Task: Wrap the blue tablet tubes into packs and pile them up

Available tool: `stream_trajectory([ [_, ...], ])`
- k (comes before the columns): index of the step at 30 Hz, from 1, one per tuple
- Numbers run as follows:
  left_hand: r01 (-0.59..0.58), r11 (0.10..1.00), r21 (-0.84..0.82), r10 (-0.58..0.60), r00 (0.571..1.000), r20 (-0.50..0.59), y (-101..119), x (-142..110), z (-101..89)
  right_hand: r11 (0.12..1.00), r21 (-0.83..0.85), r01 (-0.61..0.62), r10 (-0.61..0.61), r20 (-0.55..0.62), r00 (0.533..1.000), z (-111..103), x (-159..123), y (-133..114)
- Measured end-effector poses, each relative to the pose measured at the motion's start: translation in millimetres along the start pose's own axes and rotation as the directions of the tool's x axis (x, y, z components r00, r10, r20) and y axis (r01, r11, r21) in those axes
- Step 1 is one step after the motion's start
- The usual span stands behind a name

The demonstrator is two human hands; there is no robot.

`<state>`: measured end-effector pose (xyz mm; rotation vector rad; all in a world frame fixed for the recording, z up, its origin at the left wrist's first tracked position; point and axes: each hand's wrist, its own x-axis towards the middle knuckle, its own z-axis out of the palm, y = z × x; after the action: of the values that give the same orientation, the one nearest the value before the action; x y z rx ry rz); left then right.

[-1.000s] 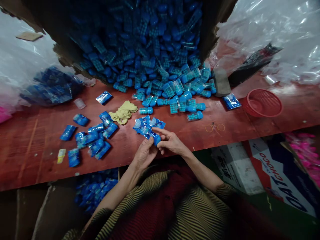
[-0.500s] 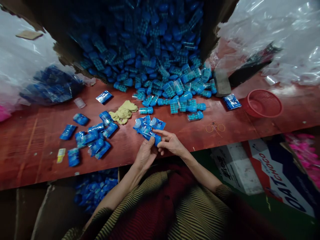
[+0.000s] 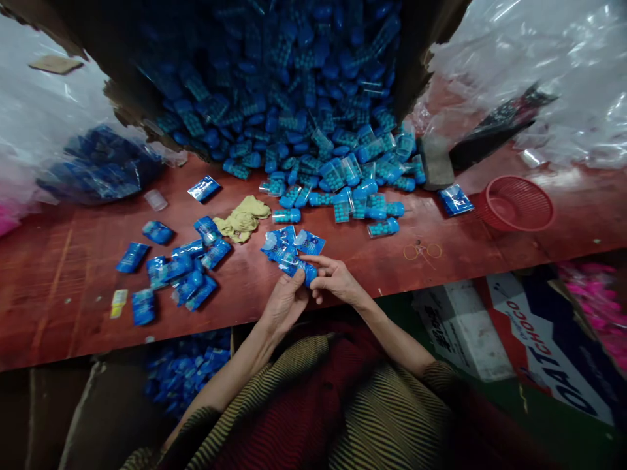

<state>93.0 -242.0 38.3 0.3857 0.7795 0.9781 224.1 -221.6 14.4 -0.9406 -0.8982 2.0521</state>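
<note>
Both hands meet at the front edge of the red table (image 3: 353,261), round a small blue-capped bottle (image 3: 307,271) with a blue printed wrapper about it. My left hand (image 3: 284,305) grips it from below, thumb on its near side. From the right, my right hand (image 3: 337,282) has its fingers closed at the cap end, index finger stretched along the top. Flat blue printed wrappers (image 3: 280,240) lie just beyond the bottle. Left of my hands is a loose group of wrapped bottles (image 3: 180,267). How far the wrapper covers the held bottle is hard to tell.
A torn-open carton (image 3: 416,72) spills a heap of blue-capped bottles (image 3: 337,173) onto the table. Nearby lie a yellowish cloth (image 3: 245,219), a red basket (image 3: 516,203), a wrapper stack (image 3: 455,199) and rubber bands (image 3: 422,251). Below the edge sit more blue packs (image 3: 191,369).
</note>
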Motion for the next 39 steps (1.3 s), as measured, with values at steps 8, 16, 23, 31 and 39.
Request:
stream_trajectory([
  [8, 0.061, 0.997, -0.038, -0.059, 0.998, 0.039, 7.8, 0.7, -7.5, 1.000, 0.007, 0.018, -0.019, 0.116, 0.993, -5.1, 0.6, -0.9],
  [16, 0.052, 0.998, -0.020, -0.054, 0.996, -0.066, 7.6, 0.7, -3.0, 0.976, -0.187, 0.109, -0.125, -0.077, 0.989, 3.1, 0.5, 7.6],
  [23, 0.098, 0.984, -0.146, -0.110, 0.991, -0.075, 10.7, 0.7, -9.7, 0.975, -0.217, 0.045, -0.053, -0.032, 0.998, -6.4, -5.3, -9.6],
  [31, 0.023, 0.972, -0.234, -0.074, 0.975, -0.212, 2.7, 6.4, -8.5, 0.849, -0.484, 0.210, -0.348, -0.215, 0.912, 13.1, -10.9, -9.1],
  [39, 0.058, 0.982, -0.180, -0.096, 0.972, -0.215, 2.0, 3.8, -14.5, 0.641, -0.731, 0.234, -0.407, -0.066, 0.911, 10.0, -14.9, -19.5],
])
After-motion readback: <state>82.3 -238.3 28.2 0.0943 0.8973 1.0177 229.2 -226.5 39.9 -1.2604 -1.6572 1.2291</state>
